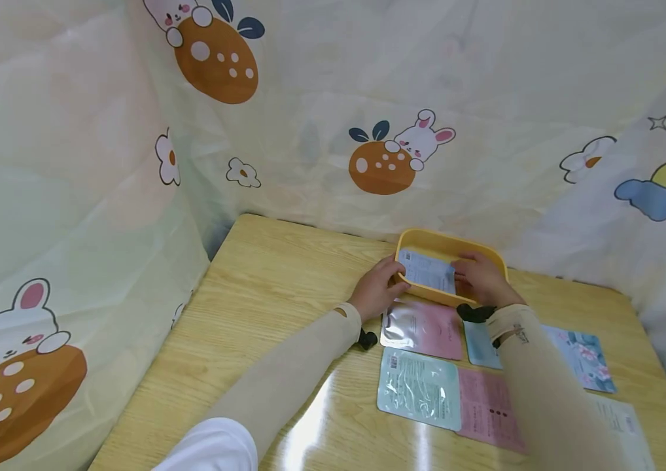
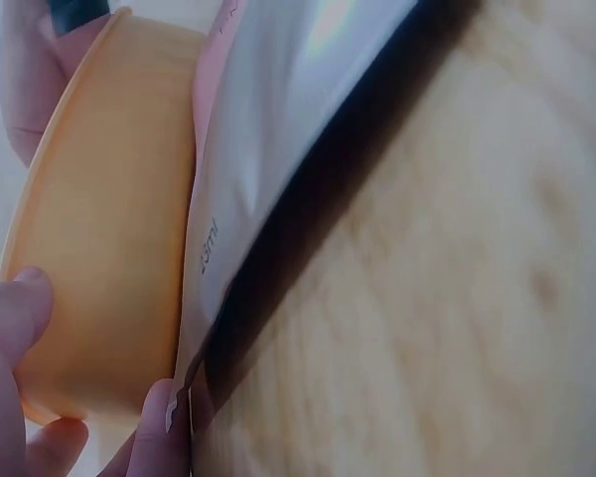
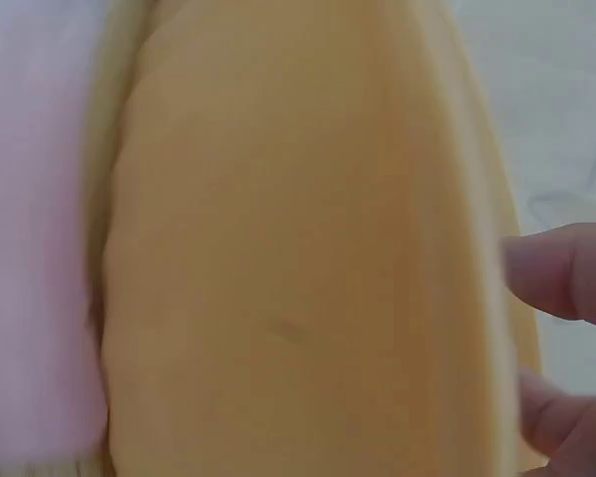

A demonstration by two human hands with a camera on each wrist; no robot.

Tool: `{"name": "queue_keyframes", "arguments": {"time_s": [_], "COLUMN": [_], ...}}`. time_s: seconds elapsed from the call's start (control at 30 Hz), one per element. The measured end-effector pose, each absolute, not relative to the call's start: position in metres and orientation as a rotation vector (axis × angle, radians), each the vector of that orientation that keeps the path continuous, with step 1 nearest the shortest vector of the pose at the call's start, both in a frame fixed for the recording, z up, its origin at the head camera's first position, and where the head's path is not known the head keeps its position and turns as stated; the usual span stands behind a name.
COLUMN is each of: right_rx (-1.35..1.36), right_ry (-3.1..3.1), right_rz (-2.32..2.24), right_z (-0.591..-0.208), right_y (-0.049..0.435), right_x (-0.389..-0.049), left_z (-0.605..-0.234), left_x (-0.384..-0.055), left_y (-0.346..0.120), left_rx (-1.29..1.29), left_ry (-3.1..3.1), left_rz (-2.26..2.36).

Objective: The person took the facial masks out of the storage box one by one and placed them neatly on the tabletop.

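A yellow plastic bin [image 1: 436, 296] stands at the table's back edge. My left hand [image 1: 377, 288] grips its left end; in the left wrist view the thumb [image 2: 25, 303] lies against the bin's long wall [image 2: 114, 209]. Inside the bin is a light blue sheet-mask packet [image 1: 427, 270] with small print. My right hand [image 1: 482, 280] reaches in over the right side, fingertips at the packet's right edge. Whether they pinch it is hidden. In the right wrist view, two fingertips of the right hand [image 3: 571, 328] show apart beyond the bin's rim [image 3: 477, 298]; no packet shows between them.
Several packets lie in front of the bin: a silver-and-pink one [image 1: 421, 329], a mint one [image 1: 419, 387], a pink one [image 1: 489, 409], a blue one [image 1: 482, 343], a floral blue one [image 1: 583, 358] and a pale one [image 1: 621, 425]. A printed curtain [image 1: 309, 131] hangs behind the table.
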State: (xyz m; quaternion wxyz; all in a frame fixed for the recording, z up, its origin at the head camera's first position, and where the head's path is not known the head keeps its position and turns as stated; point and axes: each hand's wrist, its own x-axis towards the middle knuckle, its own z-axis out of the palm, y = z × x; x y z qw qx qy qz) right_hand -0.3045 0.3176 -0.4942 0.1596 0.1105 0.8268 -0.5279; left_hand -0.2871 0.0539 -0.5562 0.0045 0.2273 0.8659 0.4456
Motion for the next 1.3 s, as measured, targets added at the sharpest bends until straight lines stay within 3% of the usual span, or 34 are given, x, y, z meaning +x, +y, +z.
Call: {"name": "queue_keyframes", "arguments": {"time_s": [0.1, 0.43, 0.7, 0.97, 1.3], "right_rx": [0.332, 0.256, 0.065, 0.018, 0.119], "right_ry": [2.279, 2.363, 2.372, 2.693, 2.812], "right_rz": [-1.613, -1.325, -1.266, -1.103, -1.674], "right_z": [-0.5, -0.497, -0.499, -0.488, -0.463], "right_y": [0.316, 0.313, 0.313, 0.315, 0.307], "right_x": [-0.307, -0.303, -0.3, -0.297, -0.271], "left_z": [-0.556, -0.554, -0.553, -0.553, -0.552], "left_x": [-0.287, -0.286, -0.286, -0.287, -0.287], "left_y": [0.053, 0.056, 0.053, 0.052, 0.051], "left_rx": [0.726, 0.733, 0.738, 0.738, 0.726], "left_ry": [2.716, 2.711, 2.692, 2.711, 2.73], "left_rz": [1.39, 1.373, 1.39, 1.352, 1.334]}}
